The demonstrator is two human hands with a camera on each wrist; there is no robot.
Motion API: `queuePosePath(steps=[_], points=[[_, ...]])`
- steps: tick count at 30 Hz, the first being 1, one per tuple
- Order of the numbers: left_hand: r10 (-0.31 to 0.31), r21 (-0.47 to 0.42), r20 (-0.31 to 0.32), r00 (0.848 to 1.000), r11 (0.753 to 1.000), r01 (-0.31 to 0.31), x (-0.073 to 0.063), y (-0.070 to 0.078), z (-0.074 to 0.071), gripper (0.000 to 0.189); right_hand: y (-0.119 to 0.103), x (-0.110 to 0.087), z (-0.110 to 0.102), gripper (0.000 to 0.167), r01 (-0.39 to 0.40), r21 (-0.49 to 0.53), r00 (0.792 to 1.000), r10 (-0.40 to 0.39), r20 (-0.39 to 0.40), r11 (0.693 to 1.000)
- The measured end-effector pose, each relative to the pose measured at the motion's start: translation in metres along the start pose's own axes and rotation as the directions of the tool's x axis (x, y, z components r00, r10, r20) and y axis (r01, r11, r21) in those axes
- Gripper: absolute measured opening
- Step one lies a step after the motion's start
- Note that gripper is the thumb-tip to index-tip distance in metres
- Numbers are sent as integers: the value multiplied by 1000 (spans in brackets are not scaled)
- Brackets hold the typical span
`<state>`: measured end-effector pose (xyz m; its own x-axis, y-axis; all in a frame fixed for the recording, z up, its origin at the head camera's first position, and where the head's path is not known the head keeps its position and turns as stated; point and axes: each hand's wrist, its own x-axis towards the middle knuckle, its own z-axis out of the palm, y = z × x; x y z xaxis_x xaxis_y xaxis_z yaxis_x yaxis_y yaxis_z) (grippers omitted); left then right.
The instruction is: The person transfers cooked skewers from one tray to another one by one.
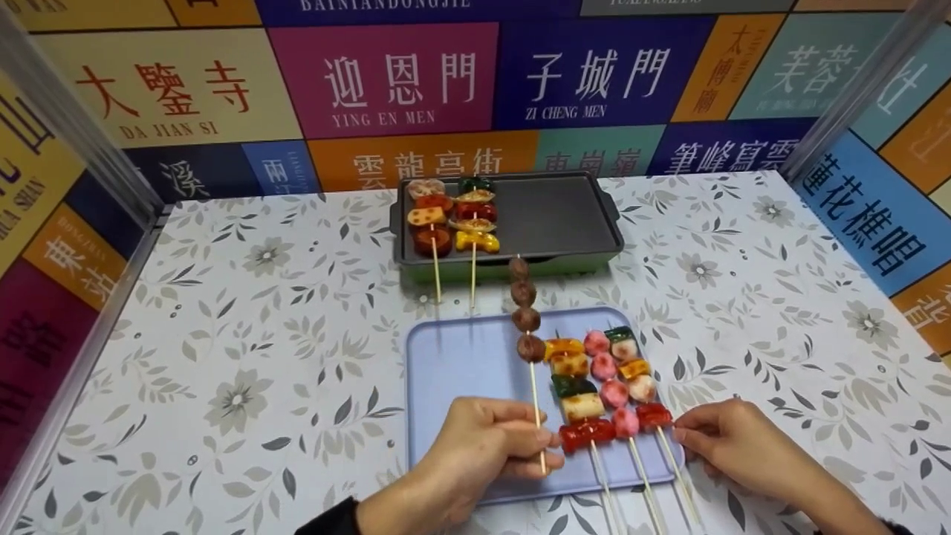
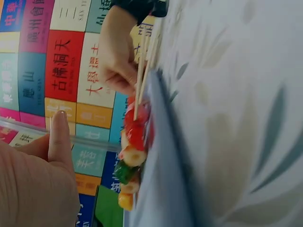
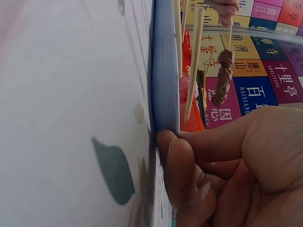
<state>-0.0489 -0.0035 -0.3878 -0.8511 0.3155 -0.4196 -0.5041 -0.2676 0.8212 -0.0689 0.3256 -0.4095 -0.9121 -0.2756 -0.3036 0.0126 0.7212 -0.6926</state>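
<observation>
My left hand (image 1: 483, 449) grips the stick of a meatball skewer (image 1: 526, 319), brown balls pointing away from me over the lilac tray (image 1: 457, 371). At the tray's right edge, my right hand (image 1: 743, 446) pinches the rim between thumb and fingers, seen close up in the right wrist view on the tray's side (image 3: 165, 71). On the tray's right half lie a mixed skewer (image 1: 583, 405), a pink ball skewer (image 1: 614, 392) and another mixed skewer (image 1: 640, 388), sticks toward me. In the left wrist view, the held stick is out of sight below the left thumb (image 2: 59, 142).
Behind the tray stands a dark grill pan (image 1: 550, 215) on a green base, holding two skewers (image 1: 429, 223) on its left side, sticks over the front edge. A flower-patterned cloth (image 1: 260, 334) covers the table. Printed panels (image 1: 386, 82) wall in the back and sides.
</observation>
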Motion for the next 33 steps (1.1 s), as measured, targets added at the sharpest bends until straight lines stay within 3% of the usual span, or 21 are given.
queuePosePath(steps=[8, 18, 22, 33], points=[[-110, 56, 23, 994, 992, 109, -12, -22, -1, 10, -1, 0, -1, 15, -31, -7, 1000, 31, 1, 999], [-245, 143, -27, 969, 958, 247, -20, -36, 4, 7, 0, 1, -1, 14, -24, -2, 1000, 25, 12, 1000], [-254, 202, -28, 967, 946, 254, -18, -38, 4, 8, 0, 0, 0, 14, -15, 3, 1000, 15, 6, 1000], [-245, 243, -21, 969, 939, 243, -14, -40, 7, 8, 0, 0, 0, 14, 0, 11, 1000, 0, 1, 1000]])
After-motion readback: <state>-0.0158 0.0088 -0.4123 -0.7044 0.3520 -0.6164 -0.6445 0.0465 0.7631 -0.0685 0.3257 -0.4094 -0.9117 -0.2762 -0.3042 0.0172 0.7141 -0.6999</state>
